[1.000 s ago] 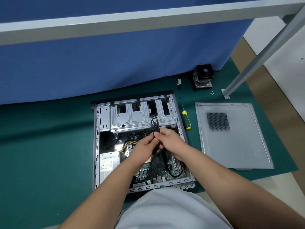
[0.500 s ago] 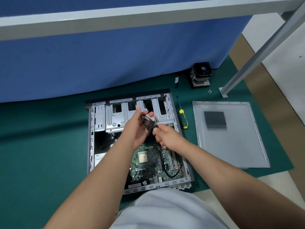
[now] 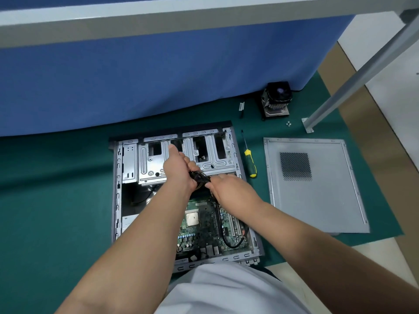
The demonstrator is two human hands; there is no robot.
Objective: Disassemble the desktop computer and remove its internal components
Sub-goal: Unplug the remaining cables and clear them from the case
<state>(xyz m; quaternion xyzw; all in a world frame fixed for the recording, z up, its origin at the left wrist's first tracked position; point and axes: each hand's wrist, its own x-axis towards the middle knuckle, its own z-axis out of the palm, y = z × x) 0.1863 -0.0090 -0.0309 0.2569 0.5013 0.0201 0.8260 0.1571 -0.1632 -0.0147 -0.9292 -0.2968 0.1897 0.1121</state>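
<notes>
Black cable bundle [image 3: 199,179] was held by both hands, left hand [image 3: 179,171] and right hand [image 3: 229,189], over the open case [image 3: 118,177].

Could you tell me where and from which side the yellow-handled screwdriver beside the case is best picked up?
Take the screwdriver by its thick yellow-and-green handle, coming from above. It lies flat on the green mat, clear of the computer case and side panel, and its shaft is thin.

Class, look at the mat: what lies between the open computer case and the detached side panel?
In the head view, a yellow-handled screwdriver lies between the case and the side panel.
</notes>
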